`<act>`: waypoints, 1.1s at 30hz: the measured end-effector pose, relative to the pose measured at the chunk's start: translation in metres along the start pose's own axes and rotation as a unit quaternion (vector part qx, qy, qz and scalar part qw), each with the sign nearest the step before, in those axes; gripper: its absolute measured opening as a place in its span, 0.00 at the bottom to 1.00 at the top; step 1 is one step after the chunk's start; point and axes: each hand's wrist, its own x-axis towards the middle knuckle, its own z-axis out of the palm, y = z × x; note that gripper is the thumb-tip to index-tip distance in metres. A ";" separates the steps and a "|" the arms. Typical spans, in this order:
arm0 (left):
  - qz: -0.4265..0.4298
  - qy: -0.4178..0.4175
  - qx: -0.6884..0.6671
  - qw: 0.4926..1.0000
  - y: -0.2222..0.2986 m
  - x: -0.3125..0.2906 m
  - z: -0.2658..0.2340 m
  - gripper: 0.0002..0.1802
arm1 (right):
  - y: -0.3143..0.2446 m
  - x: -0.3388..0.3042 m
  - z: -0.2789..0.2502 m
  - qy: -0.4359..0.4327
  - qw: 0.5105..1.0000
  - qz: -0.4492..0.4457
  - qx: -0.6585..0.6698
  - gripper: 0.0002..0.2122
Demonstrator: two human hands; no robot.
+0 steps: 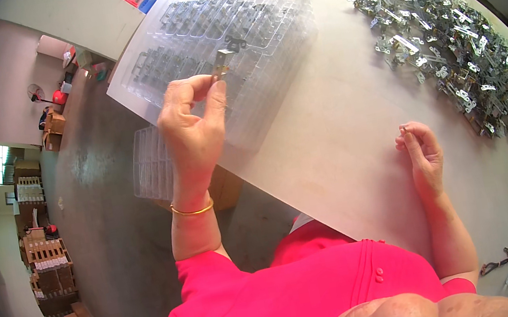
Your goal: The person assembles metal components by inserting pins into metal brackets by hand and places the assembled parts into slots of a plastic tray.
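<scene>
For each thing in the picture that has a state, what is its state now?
left hand: raised, pinching a small metal part
right hand: on the table, fingertips pinched; what they hold is too small to tell
clear plastic tray: partly filled with parts
metal parts pile: loose, spread out

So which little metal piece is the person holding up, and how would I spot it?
Start at the big white table and find the clear plastic tray at its far left corner. Just in front of that tray is the left hand, raised. The small metal piece is pinched at its fingertips, the only one up in the air rather than in the tray or in the pile on the right.
</scene>
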 end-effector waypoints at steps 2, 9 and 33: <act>-0.008 -0.017 0.035 0.999 -0.010 0.003 -0.002 0.06 | -0.001 -0.001 0.000 -0.003 1.000 0.002 -0.002 0.05; -0.073 -0.112 0.055 0.990 -0.018 0.010 0.006 0.05 | -0.002 -0.002 0.000 -0.020 1.000 -0.003 -0.022 0.05; 0.103 -0.105 0.233 0.961 0.012 0.006 0.030 0.05 | 0.003 -0.001 0.006 -0.012 0.999 -0.036 -0.038 0.04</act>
